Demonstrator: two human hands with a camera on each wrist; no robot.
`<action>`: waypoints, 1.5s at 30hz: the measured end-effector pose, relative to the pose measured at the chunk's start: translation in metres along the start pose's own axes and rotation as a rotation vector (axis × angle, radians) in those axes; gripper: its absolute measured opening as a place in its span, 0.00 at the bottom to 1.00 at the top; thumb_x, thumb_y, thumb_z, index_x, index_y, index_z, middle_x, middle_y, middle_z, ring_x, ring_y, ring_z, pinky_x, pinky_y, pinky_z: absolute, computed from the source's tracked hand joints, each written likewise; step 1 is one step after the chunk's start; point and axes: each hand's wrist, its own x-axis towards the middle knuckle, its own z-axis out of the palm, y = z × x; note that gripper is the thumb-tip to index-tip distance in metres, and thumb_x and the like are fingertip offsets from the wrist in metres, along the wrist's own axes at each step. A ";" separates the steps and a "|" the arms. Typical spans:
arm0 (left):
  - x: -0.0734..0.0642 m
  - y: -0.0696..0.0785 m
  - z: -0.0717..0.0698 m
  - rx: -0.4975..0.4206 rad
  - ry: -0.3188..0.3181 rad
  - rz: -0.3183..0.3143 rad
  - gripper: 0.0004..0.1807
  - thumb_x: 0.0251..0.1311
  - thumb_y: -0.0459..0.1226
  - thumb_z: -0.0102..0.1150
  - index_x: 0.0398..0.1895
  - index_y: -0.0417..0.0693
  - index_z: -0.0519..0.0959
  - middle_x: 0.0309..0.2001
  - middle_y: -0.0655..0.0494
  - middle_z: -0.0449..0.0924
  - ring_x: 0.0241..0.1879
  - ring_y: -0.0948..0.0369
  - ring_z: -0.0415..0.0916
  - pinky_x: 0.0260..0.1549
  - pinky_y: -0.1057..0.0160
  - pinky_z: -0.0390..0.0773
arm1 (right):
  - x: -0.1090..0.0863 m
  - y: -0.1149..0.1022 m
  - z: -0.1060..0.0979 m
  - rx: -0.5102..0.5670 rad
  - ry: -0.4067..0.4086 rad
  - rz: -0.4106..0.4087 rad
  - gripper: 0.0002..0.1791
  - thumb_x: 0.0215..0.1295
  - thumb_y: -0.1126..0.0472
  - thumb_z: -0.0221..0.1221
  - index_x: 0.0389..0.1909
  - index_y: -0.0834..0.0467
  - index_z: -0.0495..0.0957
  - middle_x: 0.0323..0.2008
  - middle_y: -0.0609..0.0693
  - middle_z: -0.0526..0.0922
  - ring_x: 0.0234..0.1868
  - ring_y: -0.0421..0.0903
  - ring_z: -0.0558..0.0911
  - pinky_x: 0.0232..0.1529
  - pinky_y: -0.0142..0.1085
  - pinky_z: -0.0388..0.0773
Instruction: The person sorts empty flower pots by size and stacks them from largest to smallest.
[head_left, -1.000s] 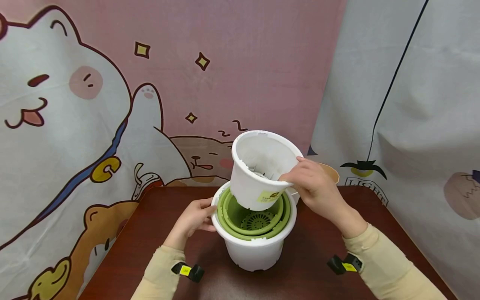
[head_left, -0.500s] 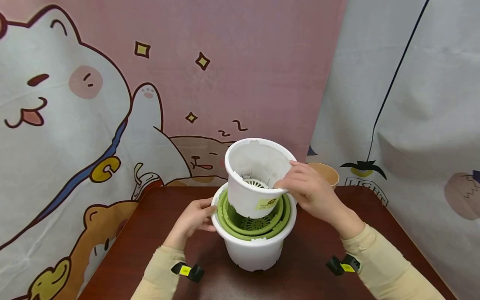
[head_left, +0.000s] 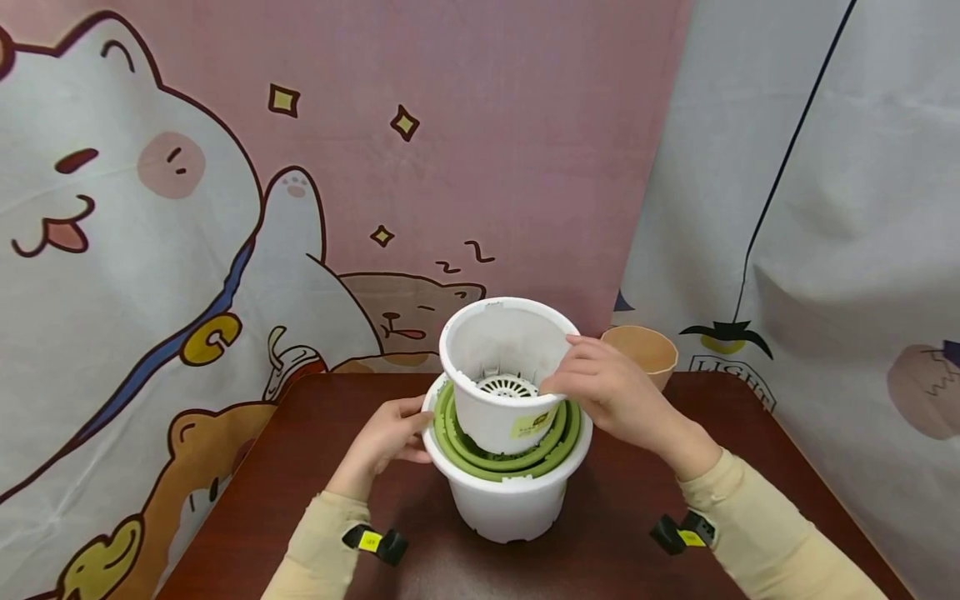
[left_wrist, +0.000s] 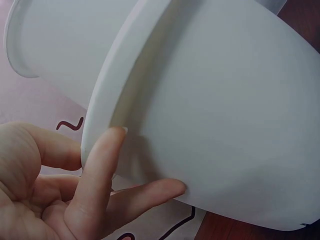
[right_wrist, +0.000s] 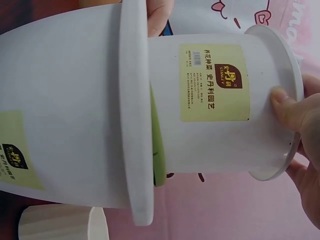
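My right hand (head_left: 611, 387) grips the rim of a small white flower pot (head_left: 491, 425), thumb on its outer wall in the right wrist view. This pot has a yellow label (right_wrist: 215, 82) and a slotted bottom. Its base is lowered inside two nested green pots (head_left: 572, 442), whose rims show around it. The green pots sit in a large white flower pot (head_left: 506, 508) upright on the table. At the left side of that pot, my left hand (head_left: 386, 433) holds the rim, one fingertip under the lip and another against the wall in the left wrist view.
A beige pot (head_left: 641, 348) stands behind my right hand at the back of the dark red table (head_left: 622, 517). In the right wrist view an off-white pot (right_wrist: 55, 222) lies beside the large one. A cartoon-printed cloth (head_left: 525, 150) hangs behind the table.
My right hand has lowered the small white pot, slightly leftward, from above the green pots down into them, and the pot is less tilted. The left hand has stayed at the large pot's rim.
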 end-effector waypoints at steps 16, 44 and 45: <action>-0.001 0.001 -0.001 0.004 0.001 -0.006 0.26 0.71 0.35 0.53 0.69 0.35 0.68 0.41 0.43 0.81 0.29 0.54 0.83 0.25 0.55 0.87 | -0.008 -0.001 0.013 -0.028 -0.085 -0.010 0.20 0.53 0.77 0.62 0.39 0.50 0.85 0.35 0.41 0.84 0.42 0.46 0.78 0.65 0.54 0.68; -0.001 0.001 -0.001 -0.004 -0.006 -0.001 0.25 0.71 0.34 0.53 0.69 0.34 0.68 0.41 0.42 0.80 0.29 0.54 0.83 0.25 0.55 0.87 | -0.012 -0.002 0.027 -0.067 -0.120 -0.043 0.22 0.51 0.80 0.61 0.36 0.49 0.85 0.32 0.40 0.83 0.40 0.45 0.78 0.64 0.51 0.70; -0.002 0.001 -0.001 -0.005 -0.007 0.001 0.25 0.71 0.34 0.53 0.69 0.34 0.68 0.41 0.42 0.80 0.29 0.54 0.83 0.25 0.55 0.87 | -0.012 -0.003 0.027 -0.064 -0.121 -0.041 0.22 0.51 0.80 0.60 0.37 0.49 0.85 0.32 0.39 0.83 0.40 0.45 0.78 0.64 0.51 0.70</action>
